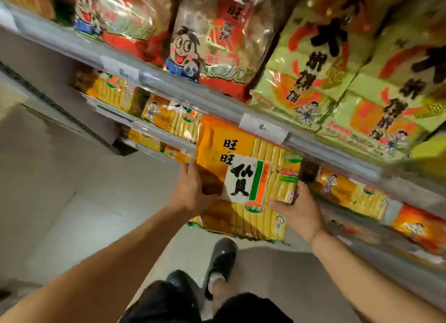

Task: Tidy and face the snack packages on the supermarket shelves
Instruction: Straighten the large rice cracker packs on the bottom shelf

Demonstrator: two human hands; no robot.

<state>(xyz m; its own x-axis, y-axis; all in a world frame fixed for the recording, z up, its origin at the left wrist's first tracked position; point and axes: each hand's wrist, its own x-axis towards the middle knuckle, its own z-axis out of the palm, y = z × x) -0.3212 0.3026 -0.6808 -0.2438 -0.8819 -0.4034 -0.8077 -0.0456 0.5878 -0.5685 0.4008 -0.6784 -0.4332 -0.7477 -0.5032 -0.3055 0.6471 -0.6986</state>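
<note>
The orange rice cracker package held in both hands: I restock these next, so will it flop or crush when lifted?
The orange rice cracker package probably stays fairly stiff: packed cracker rows show through. Its glossy film looks slippery, hence left hand and right hand gripping opposite edges. Likely light, but breakable.

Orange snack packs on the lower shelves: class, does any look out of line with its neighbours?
Yes. The large orange pack sticks out past the shelf edge, held between the left hand and right hand. The orange packs to its right sit further back.
</note>
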